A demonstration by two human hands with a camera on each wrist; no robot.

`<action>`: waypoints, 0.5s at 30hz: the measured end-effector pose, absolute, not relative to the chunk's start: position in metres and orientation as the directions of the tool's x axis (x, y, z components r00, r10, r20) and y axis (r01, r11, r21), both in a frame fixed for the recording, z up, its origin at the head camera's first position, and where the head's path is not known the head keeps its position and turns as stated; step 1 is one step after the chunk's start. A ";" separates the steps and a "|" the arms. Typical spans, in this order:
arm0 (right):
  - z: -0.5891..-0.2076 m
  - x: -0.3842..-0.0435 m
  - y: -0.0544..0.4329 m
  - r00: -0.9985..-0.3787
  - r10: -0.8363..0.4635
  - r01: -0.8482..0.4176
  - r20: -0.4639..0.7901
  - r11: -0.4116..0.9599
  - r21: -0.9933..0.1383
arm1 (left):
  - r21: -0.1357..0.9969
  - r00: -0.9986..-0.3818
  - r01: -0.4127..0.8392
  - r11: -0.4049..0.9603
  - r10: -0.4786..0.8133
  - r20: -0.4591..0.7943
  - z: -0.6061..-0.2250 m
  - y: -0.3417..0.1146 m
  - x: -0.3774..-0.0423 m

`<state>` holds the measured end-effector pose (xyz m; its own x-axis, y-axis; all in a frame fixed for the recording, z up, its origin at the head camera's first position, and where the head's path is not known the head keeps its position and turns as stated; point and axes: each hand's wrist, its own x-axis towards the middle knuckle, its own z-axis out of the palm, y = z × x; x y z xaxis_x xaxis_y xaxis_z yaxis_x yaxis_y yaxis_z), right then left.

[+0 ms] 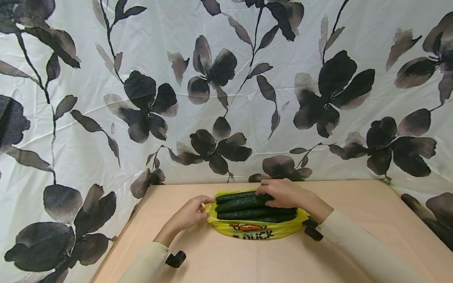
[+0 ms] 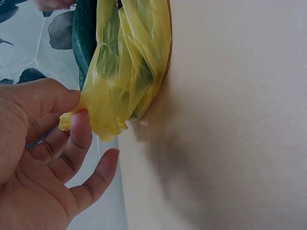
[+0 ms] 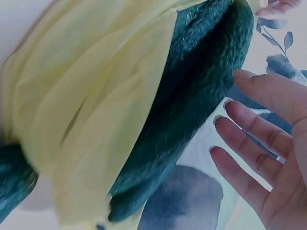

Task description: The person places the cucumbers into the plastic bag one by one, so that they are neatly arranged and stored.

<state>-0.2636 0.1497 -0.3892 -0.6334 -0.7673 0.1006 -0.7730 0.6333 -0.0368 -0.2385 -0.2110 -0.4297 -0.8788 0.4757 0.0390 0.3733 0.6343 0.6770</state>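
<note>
Several long, dark green cucumbers (image 1: 244,205) lie side by side in a yellow plastic bag (image 1: 226,228) with printed lettering on its front. At the bag's left end, my left hand (image 1: 191,214) pinches a gathered bit of the plastic between thumb and finger; the left wrist view shows this hand (image 2: 53,139) close up. My right hand (image 1: 284,193) is over the right part of the cucumbers. In the right wrist view its fingers (image 3: 249,158) are spread and loosely bent beside a cucumber (image 3: 192,105), with one fingertip at or touching the skin.
The bag rests on a pale peach tabletop (image 1: 226,259). Behind it hangs a white cloth (image 1: 269,129) with dark flower prints. A dark green end (image 3: 14,177) shows beside the bag in the right wrist view. Black wrist devices (image 1: 175,259) are on both arms.
</note>
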 end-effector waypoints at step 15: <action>-0.383 -0.241 0.210 -0.703 -0.708 -0.711 0.075 0.693 -0.123 | 0.691 -0.872 0.385 0.612 0.486 0.056 -0.431 -0.213 -0.237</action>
